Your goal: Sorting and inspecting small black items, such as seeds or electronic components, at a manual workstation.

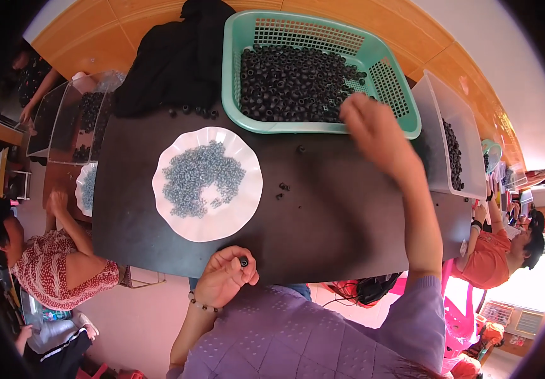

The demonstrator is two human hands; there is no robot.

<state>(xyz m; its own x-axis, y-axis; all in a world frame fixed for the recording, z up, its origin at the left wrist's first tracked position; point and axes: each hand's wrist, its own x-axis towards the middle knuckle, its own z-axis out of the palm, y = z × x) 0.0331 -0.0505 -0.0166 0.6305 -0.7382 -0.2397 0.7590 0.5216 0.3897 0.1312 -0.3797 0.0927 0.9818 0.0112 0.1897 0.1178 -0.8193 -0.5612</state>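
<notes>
Close to the table's near edge, my left hand (223,278) is turned palm up. It pinches a small round black piece with a hole (244,261) between thumb and fingers. My right hand (373,129), slightly blurred, is over the front right rim of a green plastic basket (297,127). Its fingers are curled in, and whatever they may hold is hidden. Many similar black pieces (291,85) fill much of the basket. Left of centre, a white scalloped plate (222,230) carries a layer of tiny clear bluish parts (190,174).
Loose black pieces (284,187) lie on the dark table (335,221). Black cloth (168,63) is heaped left of the basket. A clear bin (455,151) stands at right, another (77,126) at left. One person (64,265) sits at left, another (490,252) at right.
</notes>
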